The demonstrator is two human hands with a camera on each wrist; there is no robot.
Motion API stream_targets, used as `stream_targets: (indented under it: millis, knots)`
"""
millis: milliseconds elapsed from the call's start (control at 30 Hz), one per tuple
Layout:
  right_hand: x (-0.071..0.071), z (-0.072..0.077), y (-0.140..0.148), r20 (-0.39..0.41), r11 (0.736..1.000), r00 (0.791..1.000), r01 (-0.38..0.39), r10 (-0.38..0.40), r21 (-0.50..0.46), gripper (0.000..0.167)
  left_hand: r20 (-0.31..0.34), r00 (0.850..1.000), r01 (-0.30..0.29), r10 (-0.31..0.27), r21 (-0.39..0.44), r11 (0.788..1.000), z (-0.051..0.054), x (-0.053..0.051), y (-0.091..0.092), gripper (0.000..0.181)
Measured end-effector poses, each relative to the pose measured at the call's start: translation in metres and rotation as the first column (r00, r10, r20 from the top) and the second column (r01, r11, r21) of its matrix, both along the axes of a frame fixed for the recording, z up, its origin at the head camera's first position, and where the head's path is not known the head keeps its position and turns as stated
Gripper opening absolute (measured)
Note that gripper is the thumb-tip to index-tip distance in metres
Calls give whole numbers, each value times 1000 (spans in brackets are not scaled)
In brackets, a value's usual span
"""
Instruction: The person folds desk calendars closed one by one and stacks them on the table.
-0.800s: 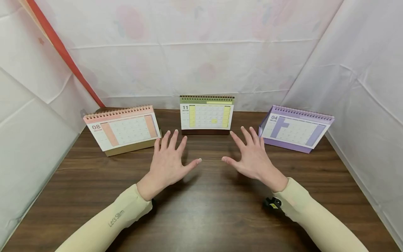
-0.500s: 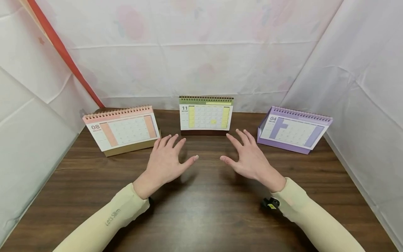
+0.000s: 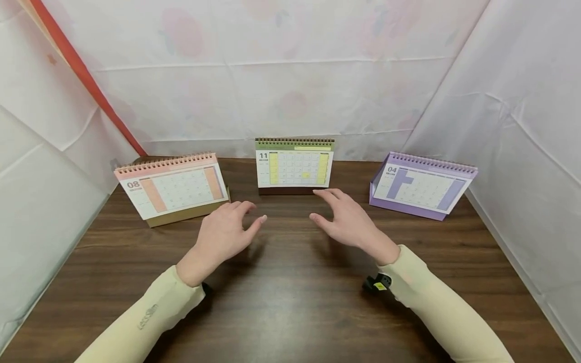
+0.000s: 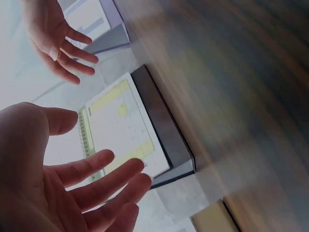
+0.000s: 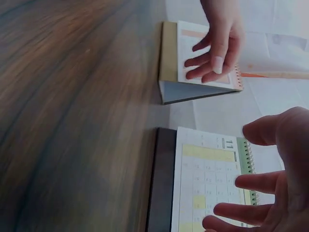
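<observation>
Head view gives me the orange calendar [image 3: 174, 186] at left, the green calendar [image 3: 294, 164] in the middle and the purple calendar [image 3: 422, 186] at right, all standing tent-like toward the far side of the wooden table [image 3: 281, 302]. I see the left hand [image 3: 221, 233] near the orange one's inner corner, fingers spread and softly bent, thumb apart. Nearest the green one, the right hand [image 3: 349, 220] is likewise loosely spread; one fingertip overlaps its dark base, though I cannot tell whether they touch.

Head and closer wrist views share green calendar [image 3: 294, 167].
</observation>
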State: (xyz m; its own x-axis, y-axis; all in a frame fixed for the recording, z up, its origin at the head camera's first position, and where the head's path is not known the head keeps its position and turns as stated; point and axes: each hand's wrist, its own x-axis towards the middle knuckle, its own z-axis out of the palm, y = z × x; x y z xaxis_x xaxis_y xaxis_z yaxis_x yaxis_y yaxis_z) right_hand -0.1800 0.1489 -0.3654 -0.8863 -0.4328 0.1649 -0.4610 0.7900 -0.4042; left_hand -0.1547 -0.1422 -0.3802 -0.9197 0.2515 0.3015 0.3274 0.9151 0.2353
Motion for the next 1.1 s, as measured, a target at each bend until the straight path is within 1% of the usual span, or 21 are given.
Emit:
stream_targets:
  millis: [133,267,367,433,567,633,700,733,800,867,933,967,1067,1100]
  knots:
    - [-6,3,-10,42,999,998,-43,44,-32,52,-1,1000,-29,29,10,1000,1,-1,-11,44]
    - [-14,7,-22,59,995,995,-74,77,-62,44,-24,998,-50,51,36,998,8,0,-29,39]
    - [-20,11,-31,71,992,993,-91,97,-84,42,-73,995,-55,61,79,995,14,0,-42,32]
    - [-23,13,-37,86,991,991,-92,101,-98,40,-122,990,-53,66,108,993,18,0,-51,26]
    - [-29,16,-51,88,988,990,-96,107,-118,38,-211,974,-45,81,169,985,25,-2,-64,19]
    - [-32,17,-59,88,986,989,-105,116,-128,39,-266,959,-42,94,196,980,29,-4,-70,17]
    - [-35,17,-66,93,984,988,-110,123,-139,39,-324,939,-37,111,225,974,34,-5,-76,16]
    - [-36,17,-70,100,983,987,-112,127,-144,40,-356,926,-36,121,235,971,37,-6,-80,17]
    - [-38,18,-78,114,981,985,-113,132,-155,41,-422,896,-34,140,249,968,42,-9,-86,19]
    - [-41,18,-85,123,978,983,-116,139,-172,42,-468,868,-38,166,270,962,47,-11,-93,21]
    - [-45,18,-92,130,972,980,-126,154,-199,44,-498,844,-52,197,289,956,52,-13,-101,23]
    - [-46,19,-96,134,968,978,-128,159,-216,44,-507,835,-58,213,304,951,54,-13,-105,24]
    - [-50,21,-108,148,956,976,-119,162,-267,43,-519,813,-77,263,352,933,59,-12,-118,26]
    - [-51,22,-112,152,952,975,-112,160,-283,42,-528,803,-81,278,364,928,60,-12,-123,26]
